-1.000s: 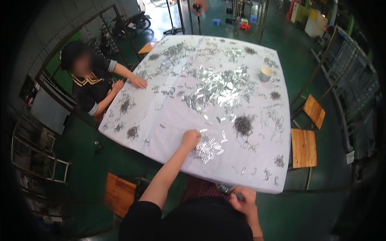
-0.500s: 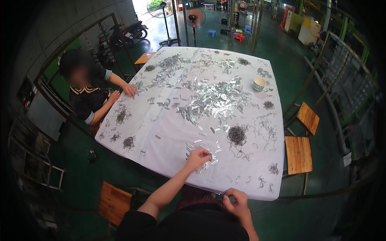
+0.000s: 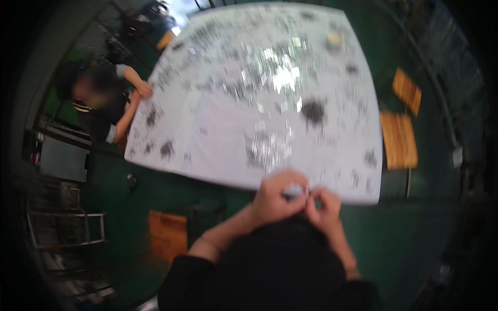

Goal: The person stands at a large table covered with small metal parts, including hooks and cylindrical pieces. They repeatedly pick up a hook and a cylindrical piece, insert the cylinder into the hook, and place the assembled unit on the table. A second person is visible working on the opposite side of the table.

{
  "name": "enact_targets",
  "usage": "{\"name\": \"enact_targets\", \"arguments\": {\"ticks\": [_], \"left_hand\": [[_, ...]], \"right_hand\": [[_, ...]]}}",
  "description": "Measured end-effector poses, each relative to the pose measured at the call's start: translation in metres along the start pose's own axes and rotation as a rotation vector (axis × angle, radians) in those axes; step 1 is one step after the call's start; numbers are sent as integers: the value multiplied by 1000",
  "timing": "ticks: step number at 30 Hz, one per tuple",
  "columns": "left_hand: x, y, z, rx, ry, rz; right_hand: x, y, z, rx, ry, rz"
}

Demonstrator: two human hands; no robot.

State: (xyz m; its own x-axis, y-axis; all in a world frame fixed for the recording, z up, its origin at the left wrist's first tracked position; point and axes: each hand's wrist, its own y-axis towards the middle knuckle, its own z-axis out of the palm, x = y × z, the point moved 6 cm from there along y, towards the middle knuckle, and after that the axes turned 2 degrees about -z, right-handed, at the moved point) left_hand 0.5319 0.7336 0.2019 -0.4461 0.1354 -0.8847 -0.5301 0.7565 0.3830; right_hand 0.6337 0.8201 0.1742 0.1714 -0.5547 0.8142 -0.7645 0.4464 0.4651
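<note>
My left hand [image 3: 280, 195] and my right hand [image 3: 325, 210] meet just off the near edge of the white-covered table [image 3: 223, 166]. Thumb and fingers of both are pinched together at one spot. A small shiny metal piece [image 3: 307, 190] glints between the left fingertips, blurred by motion. Whatever the right fingertips pinch is too small and hidden to make out. Beyond my left hand lies a small heap of flat silvery metal pieces [image 3: 268, 150]. Farther off spreads a larger heap of the same pieces [image 3: 272, 75]. A dark tangle of thin bent wires [image 3: 313, 111] sits to its right.
Across the table at left, a person [image 3: 98, 101] rests their hands at the edge. More wire clumps [image 3: 167, 149] lie along the rims. A cup [image 3: 334, 40] stands far right. Wooden stools [image 3: 399, 140] flank the right side; another stool [image 3: 168, 234] is near my left.
My left hand has left the small heap and come back to my right hand, which has risen to meet it. The view has tipped downward. The other person's hands have drawn together.
</note>
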Motion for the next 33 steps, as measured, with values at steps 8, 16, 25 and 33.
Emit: {"name": "enact_targets", "arguments": {"ticks": [8,16,25,33], "left_hand": [[16,-12,5,3,-173,-154],[9,-13,2,-57,95,8],[8,-16,-5,-122,118,108],[5,-21,-6,-72,45,88]], "right_hand": [[-1,-3,3,-26,130,12],[1,-1,14,44,-9,-69],[-34,-4,23,228,288,104],[-253,60,-15,97,-662,322]]}}
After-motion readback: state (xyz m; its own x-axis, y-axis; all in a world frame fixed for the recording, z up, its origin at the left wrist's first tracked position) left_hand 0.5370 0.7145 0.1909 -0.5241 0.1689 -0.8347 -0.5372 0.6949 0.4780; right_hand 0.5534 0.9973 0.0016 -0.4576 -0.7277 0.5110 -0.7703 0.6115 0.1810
